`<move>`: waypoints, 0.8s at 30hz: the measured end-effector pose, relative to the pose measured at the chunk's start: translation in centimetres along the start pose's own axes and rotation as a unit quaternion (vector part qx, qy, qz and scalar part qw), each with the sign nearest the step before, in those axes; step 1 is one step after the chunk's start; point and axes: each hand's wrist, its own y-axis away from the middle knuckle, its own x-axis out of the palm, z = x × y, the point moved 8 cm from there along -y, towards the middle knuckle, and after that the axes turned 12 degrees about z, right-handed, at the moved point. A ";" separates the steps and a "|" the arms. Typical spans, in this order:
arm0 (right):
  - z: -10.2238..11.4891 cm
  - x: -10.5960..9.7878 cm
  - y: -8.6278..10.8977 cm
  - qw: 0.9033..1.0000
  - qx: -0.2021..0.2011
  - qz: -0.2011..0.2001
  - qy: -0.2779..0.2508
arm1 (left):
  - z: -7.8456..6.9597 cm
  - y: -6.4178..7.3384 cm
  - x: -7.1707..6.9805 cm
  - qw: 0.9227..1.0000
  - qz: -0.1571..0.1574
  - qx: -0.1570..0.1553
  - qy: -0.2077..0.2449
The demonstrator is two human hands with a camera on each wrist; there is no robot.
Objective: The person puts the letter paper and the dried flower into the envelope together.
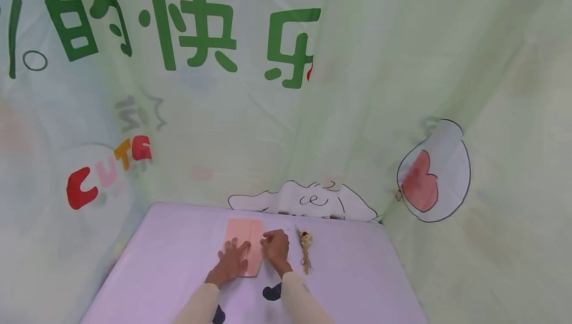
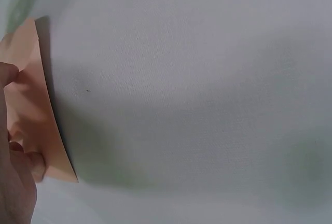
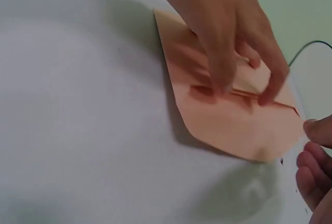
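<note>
A flat pink paper envelope (image 1: 256, 259) lies on the table, a long lengthwise fold or flap edge showing across it. On its left half my left hand (image 1: 230, 264) rests with the fingers spread. The right wrist view shows that hand's fingertips pressing beside the fold line of the envelope (image 3: 228, 125), thumb and forefinger apart. At the envelope's right edge, my right hand (image 1: 277, 250) has curled fingers and pinches the paper's border with thumb and fingertips. Only one edge of the envelope (image 2: 44, 115) appears in the left wrist view, beside part of the left hand (image 2: 18, 187).
A small dried-flower bunch (image 1: 306, 249) lies right of the right hand. The lilac table cover (image 1: 348, 274) has dark printed shapes near the sleeves. Behind the table and at both sides hangs a pale printed cloth (image 1: 357, 115) with green characters and drawings.
</note>
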 end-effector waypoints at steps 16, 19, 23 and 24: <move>-5.2 -10.8 -1.2 0.989 0.037 -0.137 -0.032 | -0.7 1.0 -0.4 0.999 0.019 0.009 0.036; -6.7 -11.8 -1.2 0.989 0.048 -0.140 -0.032 | -0.8 1.0 -0.5 0.999 0.019 0.008 0.036; -8.3 -12.2 -0.6 0.989 0.075 -0.130 -0.014 | -0.9 1.0 -0.3 0.999 0.020 0.011 0.039; -8.5 -12.3 -0.4 0.989 0.081 -0.126 -0.007 | -0.8 1.0 -0.2 0.999 0.020 0.015 0.044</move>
